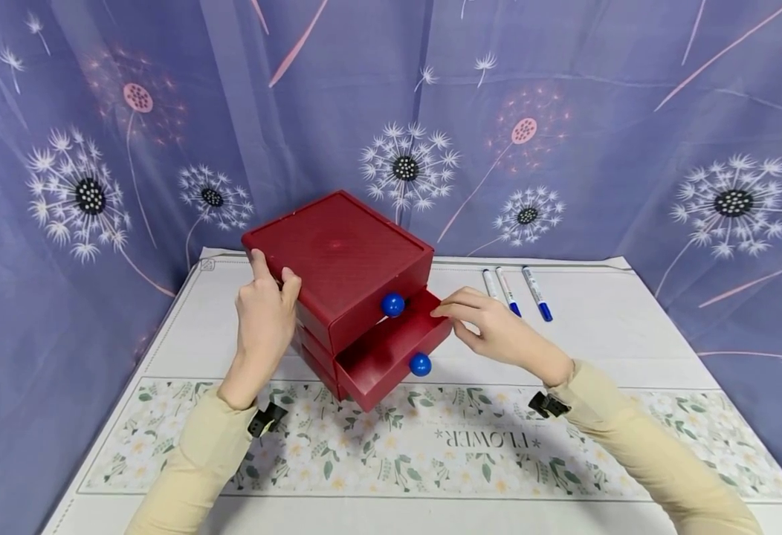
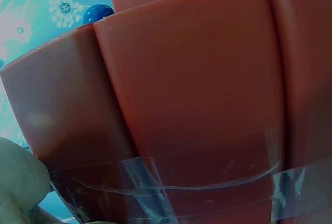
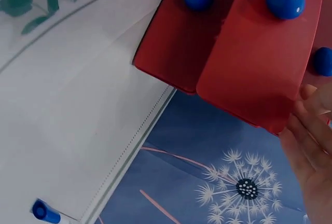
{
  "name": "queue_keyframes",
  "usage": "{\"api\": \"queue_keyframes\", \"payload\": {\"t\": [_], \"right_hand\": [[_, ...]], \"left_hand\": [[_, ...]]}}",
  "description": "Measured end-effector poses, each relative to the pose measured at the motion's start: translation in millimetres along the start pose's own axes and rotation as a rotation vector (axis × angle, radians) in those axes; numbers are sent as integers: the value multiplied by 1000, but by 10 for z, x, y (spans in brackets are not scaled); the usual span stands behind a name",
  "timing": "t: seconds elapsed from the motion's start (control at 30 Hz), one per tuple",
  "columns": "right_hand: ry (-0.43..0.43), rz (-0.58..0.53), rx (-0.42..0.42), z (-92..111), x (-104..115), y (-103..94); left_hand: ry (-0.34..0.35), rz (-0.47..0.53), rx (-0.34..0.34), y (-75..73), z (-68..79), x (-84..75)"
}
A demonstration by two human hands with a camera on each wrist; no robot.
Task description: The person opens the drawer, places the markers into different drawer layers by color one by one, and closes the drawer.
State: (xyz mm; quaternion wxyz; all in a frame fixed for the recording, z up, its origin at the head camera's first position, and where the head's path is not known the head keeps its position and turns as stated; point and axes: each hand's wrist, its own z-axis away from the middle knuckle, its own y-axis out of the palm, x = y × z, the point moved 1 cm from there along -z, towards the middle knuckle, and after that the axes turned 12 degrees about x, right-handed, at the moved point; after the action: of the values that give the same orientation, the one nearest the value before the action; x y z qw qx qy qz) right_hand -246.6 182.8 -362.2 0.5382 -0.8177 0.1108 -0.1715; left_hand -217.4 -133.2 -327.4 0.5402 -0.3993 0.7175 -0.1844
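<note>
On the bench point(image 1: 598, 338) sits a boxy 3-drawer cabinet point(image 1: 344, 253), smooth red plastic with round blue knobs point(image 1: 393, 305) and shiny clear tape point(image 2: 207, 187) across its side. Left hand point(image 1: 262, 319) rests on the top's edge, index and thumb pretty straight, can't really see the other fingers. Right hand point(image 1: 498, 327) pinches the rim of the half-out middle drawer point(image 1: 394, 384); bare red floor shows inside. 3 slim blue-capped markers point(image 1: 537, 293) lie just beyond.

the side of a red drawer unit point(image 2: 192, 79) fills most of the view, clear tape point(image 2: 288, 195) crossing it low down; a blue knob point(image 2: 98, 13) peeks out upper left before dandelion-print cloth point(image 2: 36, 9), a hand point(image 2: 23, 180) lower left.
</note>
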Motion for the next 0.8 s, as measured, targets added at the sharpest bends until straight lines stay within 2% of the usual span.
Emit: {"api": "queue_keyframes", "payload": {"t": [0.23, 0.37, 0.8], "right_hand": [[-64, 20, -127, 6, 34, 71], [-88, 34, -170, 2, 80, 111], [-228, 102, -155, -4, 250, 246]], "left_hand": [[-4, 6, 8, 6, 2, 10], [2, 8, 4, 10, 0, 10], [14, 7, -4, 12, -1, 11]]}}
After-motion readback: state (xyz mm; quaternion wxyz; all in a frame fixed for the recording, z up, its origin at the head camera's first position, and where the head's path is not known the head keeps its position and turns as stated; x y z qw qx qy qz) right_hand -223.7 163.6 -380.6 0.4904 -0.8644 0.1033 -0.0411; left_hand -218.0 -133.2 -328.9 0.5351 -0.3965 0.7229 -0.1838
